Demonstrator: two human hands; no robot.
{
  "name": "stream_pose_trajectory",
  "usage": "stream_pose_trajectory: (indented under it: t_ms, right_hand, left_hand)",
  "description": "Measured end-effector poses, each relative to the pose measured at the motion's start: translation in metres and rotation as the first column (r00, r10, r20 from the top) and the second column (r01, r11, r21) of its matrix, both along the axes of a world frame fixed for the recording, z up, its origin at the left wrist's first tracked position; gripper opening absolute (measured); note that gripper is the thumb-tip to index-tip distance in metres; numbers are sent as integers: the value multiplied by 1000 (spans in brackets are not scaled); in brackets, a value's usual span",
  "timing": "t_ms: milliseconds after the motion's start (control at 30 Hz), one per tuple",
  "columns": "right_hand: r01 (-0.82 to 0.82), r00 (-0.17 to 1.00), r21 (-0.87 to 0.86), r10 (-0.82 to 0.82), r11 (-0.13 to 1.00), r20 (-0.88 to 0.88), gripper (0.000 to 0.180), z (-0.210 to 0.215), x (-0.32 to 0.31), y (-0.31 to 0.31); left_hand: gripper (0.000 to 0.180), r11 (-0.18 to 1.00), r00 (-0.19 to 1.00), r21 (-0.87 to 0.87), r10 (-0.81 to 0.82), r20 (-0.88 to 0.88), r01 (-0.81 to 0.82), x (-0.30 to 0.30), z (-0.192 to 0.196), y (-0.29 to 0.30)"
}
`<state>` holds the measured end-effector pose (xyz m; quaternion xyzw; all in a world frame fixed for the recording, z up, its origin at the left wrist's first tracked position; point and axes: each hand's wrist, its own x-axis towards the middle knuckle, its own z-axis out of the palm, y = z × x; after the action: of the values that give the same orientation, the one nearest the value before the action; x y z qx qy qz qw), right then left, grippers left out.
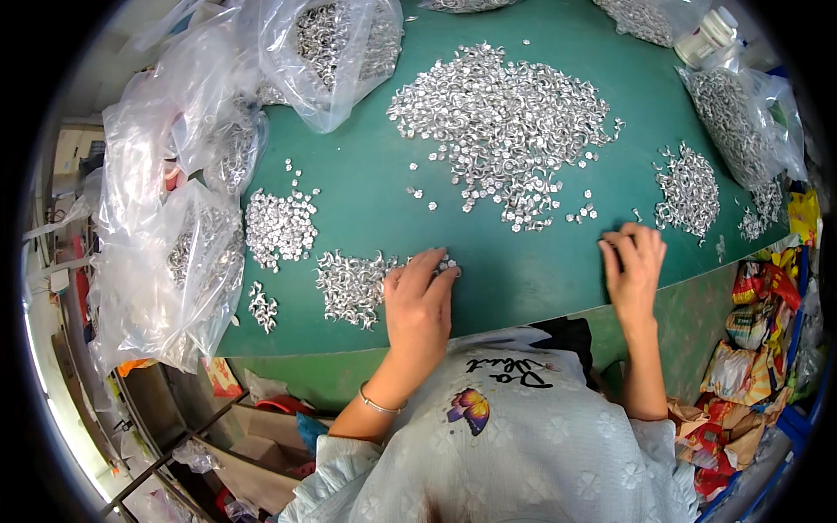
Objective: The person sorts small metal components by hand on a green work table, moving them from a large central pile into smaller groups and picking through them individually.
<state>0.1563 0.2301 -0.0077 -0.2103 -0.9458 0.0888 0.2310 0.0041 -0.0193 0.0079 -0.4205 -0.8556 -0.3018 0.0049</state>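
Note:
My left hand (419, 305), with a bangle on its wrist, rests palm down at the right end of a pile of small curved silver metal pieces (349, 288). Its fingers are bent, and a few small flower-shaped silver pieces (449, 262) show between its index finger and thumb. Farther right, my right hand (635, 266) hovers at or just over the green tabletop (523, 283), fingers bent and slightly apart, nothing visible in them. A single silver piece (636, 214) lies just beyond its fingertips. The large mixed heap (510, 122) of silver pieces spreads beyond both hands.
Small flower-shaped pieces form a pile (281, 228) at left, above a little cluster (261, 307). Another pile (687, 192) lies at right. Clear plastic bags of pieces (336, 52) line the left and back; another bag (732, 118) and a white bottle (708, 37) stand at right.

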Motion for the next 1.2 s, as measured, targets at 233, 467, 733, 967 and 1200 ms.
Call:
stream_pose_trajectory:
  t_ms: [233,467,733,967,1200]
  right_hand:
    - [112,989,44,-108,993,-101,12,2,7,17]
    - [281,953,-70,-287,957,-100,7,4,30,68]
    - [263,956,-113,-274,958,-102,12,8,31,50]
    - [280,949,-135,-295,951,-115,15,10,41,48]
    - [204,977,33,-202,978,-65,14,1,19,43]
  left_hand:
    - [24,995,999,101,-20,50,15,-6,-1,-3]
    - [24,984,988,161,53,147,-77,3,-7,-14]
    - [21,981,978,191,1,211,-42,6,-3,-1]
    - [20,982,968,184,-20,249,-27,12,-5,5]
    - [23,980,978,196,-22,207,-19,12,-4,1]
